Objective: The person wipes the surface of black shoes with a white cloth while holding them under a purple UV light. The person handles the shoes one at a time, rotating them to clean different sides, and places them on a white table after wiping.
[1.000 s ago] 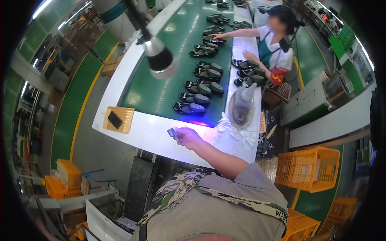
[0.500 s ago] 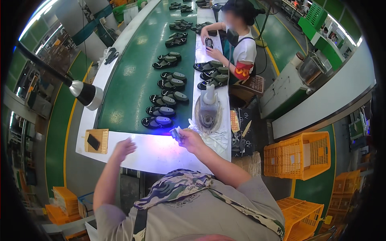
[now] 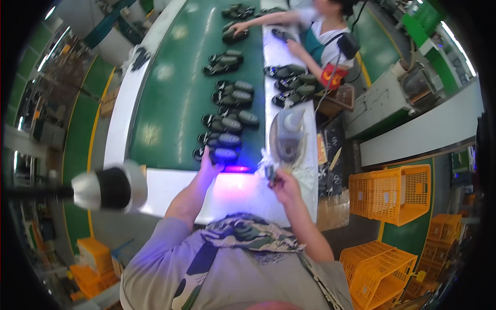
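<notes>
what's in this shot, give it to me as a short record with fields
setting: factory line with a green conveyor belt and a white table at its end
left hand: left hand reaches onto the nearest pair of dark shoes on the belt
right hand: right hand holds a small dark object over the table; what it is cannot be told
on belt: more pairs of dark shoes in a row
beside belt: another person handling shoes
near left: lamp head
right floor: orange crates
</notes>
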Available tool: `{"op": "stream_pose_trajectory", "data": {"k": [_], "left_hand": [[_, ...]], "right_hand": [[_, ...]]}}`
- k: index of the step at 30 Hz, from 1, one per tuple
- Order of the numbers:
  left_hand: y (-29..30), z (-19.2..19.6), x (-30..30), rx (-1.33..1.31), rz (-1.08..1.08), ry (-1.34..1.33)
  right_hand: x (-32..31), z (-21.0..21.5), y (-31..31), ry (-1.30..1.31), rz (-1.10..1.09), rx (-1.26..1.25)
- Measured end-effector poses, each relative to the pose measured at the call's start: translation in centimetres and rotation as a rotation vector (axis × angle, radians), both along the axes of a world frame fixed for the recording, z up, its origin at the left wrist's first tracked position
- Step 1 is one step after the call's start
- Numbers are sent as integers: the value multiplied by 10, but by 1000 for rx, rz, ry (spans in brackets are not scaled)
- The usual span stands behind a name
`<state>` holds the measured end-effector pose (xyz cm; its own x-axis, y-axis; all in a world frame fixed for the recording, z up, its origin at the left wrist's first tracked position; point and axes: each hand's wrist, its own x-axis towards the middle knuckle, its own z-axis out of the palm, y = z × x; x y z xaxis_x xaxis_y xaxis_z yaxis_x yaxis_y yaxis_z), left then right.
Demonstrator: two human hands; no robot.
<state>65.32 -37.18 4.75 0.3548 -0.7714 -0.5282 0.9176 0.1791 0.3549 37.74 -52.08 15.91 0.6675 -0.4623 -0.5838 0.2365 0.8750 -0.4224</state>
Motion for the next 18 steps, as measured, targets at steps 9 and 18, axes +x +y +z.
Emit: {"op": "stream_pose_trajectory", "data": {"k": [9,18], "left_hand": [[-6,-10,15,246,58,95],[-33,2,1,578,1,-33]], "right_hand": [[52,103,-54,-259,-33,-211],[-42,341,-119,-963,-184,-629]]}}
